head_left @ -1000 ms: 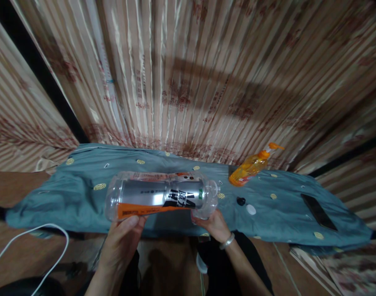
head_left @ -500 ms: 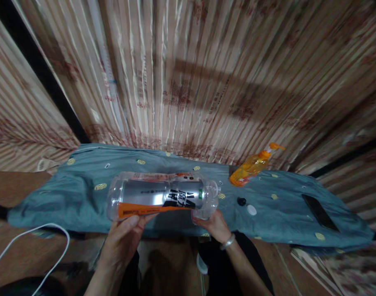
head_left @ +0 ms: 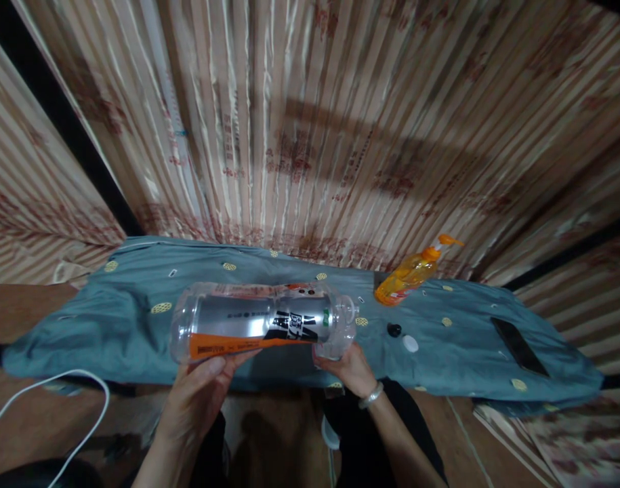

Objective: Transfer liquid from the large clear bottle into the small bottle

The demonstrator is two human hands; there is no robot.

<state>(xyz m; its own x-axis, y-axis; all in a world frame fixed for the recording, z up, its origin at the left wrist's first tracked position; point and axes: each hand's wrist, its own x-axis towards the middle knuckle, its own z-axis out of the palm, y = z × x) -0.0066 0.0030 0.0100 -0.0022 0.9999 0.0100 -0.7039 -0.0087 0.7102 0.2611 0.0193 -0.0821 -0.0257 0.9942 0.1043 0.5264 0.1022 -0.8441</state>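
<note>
A large clear plastic bottle (head_left: 249, 317) with a silver, orange and black label lies sideways in the air above the cloth, its neck to the right. My left hand (head_left: 205, 379) is wrapped round its underside near the base. At the neck end, my right hand (head_left: 350, 369) is closed on a small clear plastic container (head_left: 335, 343). The container is up against the bottle's neck; I cannot make out its full shape or whether the two join. To the right on the cloth are a black cap (head_left: 394, 330) and a white cap (head_left: 410, 343).
A blue-grey cloth (head_left: 131, 312) with yellow prints covers the long surface. An orange pump bottle (head_left: 407, 278) stands at the back right, and a dark phone (head_left: 520, 346) lies farther right. A striped curtain (head_left: 310, 135) hangs behind. A white cable (head_left: 104, 407) loops at lower left.
The whole view has shifted slightly, so everything sits a little farther left. Both hands keep their hold, and the large bottle stays sideways in nearly the same place.
</note>
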